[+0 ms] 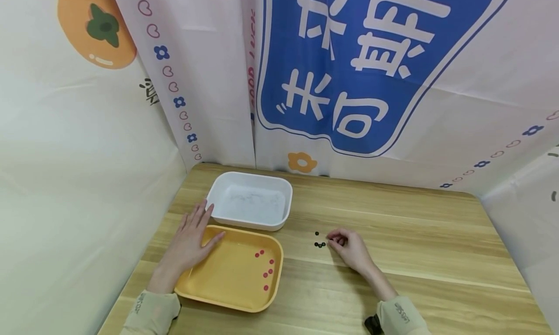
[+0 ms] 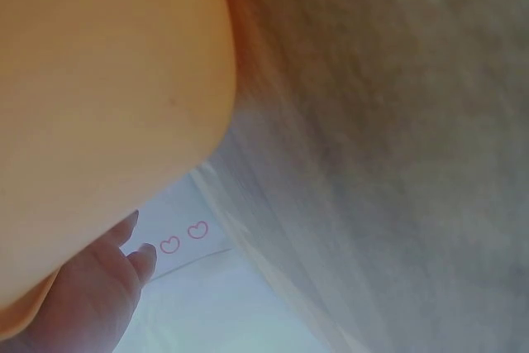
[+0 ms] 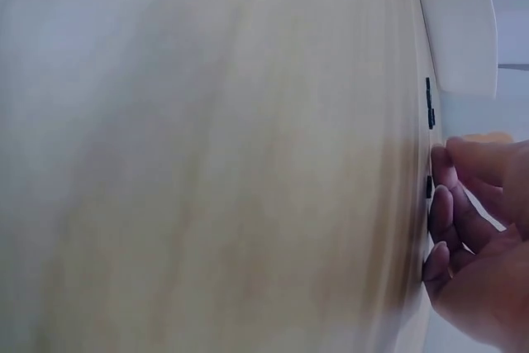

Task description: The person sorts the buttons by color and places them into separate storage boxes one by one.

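Observation:
My left hand [image 1: 189, 240] rests on the left rim of a yellow tray [image 1: 231, 303], fingers straight, with the fingertips right at a white tray [image 1: 286, 209]. Inside the yellow tray several small red discs [image 1: 265, 275] lie toward its right side. Over the wooden table, my right hand [image 1: 349, 250] has its fingers curled, thumb and index tips together. Just left of those fingertips sit several small dark discs [image 1: 320, 245], one of them green-tinged. In the right wrist view, a dark disc [image 3: 429, 186] lies at the fingertips; I cannot tell whether the hand pinches one.
The white tray stands behind the yellow one on the wooden table [image 1: 415, 223]. Printed cloth [image 1: 218, 73] hangs along the back and both sides of the table. A black object [image 1: 373, 324] shows at the right sleeve.

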A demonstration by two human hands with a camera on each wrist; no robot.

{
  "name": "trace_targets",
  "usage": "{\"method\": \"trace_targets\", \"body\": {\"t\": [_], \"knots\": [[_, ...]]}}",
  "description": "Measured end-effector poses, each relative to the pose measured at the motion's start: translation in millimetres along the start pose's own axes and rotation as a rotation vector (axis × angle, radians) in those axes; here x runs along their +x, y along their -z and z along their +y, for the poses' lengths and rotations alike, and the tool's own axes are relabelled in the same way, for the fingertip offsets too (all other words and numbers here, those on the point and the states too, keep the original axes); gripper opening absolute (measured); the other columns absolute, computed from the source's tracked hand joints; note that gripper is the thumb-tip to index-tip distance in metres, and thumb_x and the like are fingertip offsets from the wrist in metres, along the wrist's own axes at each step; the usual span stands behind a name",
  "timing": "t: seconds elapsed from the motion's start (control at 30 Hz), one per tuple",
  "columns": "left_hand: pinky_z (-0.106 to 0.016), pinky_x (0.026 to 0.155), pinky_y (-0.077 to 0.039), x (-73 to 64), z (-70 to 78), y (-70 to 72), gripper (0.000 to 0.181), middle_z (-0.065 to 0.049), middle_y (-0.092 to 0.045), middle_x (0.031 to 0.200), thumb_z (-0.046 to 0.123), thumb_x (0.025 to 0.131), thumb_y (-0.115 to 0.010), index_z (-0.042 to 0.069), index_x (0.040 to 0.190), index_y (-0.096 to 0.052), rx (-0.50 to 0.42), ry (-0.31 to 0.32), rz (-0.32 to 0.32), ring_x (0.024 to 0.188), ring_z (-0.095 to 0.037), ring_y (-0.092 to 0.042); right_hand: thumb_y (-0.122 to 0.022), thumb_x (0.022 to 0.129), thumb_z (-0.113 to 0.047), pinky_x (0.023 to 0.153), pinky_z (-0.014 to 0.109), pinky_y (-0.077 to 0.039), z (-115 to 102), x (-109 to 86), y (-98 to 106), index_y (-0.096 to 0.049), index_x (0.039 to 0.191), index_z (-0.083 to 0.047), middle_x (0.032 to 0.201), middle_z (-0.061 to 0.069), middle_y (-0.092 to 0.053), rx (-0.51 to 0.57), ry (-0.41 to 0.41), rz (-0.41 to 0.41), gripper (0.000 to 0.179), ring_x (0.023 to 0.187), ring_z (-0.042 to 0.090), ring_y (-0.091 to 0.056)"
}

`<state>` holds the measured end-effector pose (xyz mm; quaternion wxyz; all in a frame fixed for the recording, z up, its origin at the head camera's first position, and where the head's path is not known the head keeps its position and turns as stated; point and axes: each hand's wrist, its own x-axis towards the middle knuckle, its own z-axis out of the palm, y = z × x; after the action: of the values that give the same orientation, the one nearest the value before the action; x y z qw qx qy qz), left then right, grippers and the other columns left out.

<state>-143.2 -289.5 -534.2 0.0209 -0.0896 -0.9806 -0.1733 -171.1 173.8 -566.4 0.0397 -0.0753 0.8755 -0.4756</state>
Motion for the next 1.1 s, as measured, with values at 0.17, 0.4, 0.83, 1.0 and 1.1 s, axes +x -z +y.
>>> {"method": "trace_targets", "body": {"t": [0.17,0.4,0.83,1.0,1.1], "knots": [[-0.072,0.137,-0.015,-0.7,0.3,0.4,0.092,-0.025,-0.013,0.184,0.058,0.109,-0.058,0.006,0.176,-0.021,0.0,0.002,-0.003,0.169,-0.052,-0.017,-0.083,0.092,0.003,0.066,0.017,-0.051,0.4,-1.6,2.4,-0.082,0.104,0.0,0.088,0.009,-0.078,0.033,-0.016,0.002,0.012,0.074,0.003,-0.06],[-0.072,0.138,-0.015,-0.4,0.5,0.9,0.092,-0.027,-0.014,0.184,0.058,0.11,-0.058,0.006,0.176,-0.021,0.002,0.003,-0.002,0.169,-0.052,-0.017,-0.083,0.094,0.0,0.065,0.016,-0.052,4.2,-3.2,7.1,-0.082,0.105,0.001,0.091,0.012,-0.081,0.082,-0.009,-0.015,0.011,0.074,0.003,-0.063],[-0.071,0.138,-0.016,-2.0,0.7,0.8,0.092,-0.026,-0.015,0.184,0.058,0.109,-0.058,0.006,0.176,-0.021,0.01,0.005,-0.005,0.169,-0.052,-0.018,-0.083,0.093,0.002,0.066,0.016,-0.054,-1.1,-7.2,11.1,-0.081,0.111,0.004,0.097,0.016,-0.081,0.14,-0.038,-0.008,0.019,0.081,0.006,-0.068],[-0.071,0.138,-0.016,-2.2,1.1,1.1,0.092,-0.027,-0.015,0.183,0.057,0.109,-0.058,0.006,0.176,-0.022,0.006,0.003,0.0,0.169,-0.052,-0.018,-0.084,0.093,-0.001,0.067,0.016,-0.055,-7.6,-5.3,11.2,-0.081,0.113,0.003,0.098,0.016,-0.081,0.139,-0.039,0.014,0.02,0.081,0.008,-0.069],[-0.072,0.138,-0.016,-1.7,1.3,1.8,0.092,-0.026,-0.015,0.183,0.057,0.109,-0.059,0.006,0.176,-0.022,0.001,0.0,0.001,0.169,-0.052,-0.018,-0.084,0.093,0.0,0.071,0.016,-0.056,-12.8,-3.0,10.9,-0.081,0.113,0.002,0.099,0.015,-0.08,0.129,-0.018,0.044,0.021,0.083,0.005,-0.067]]}}
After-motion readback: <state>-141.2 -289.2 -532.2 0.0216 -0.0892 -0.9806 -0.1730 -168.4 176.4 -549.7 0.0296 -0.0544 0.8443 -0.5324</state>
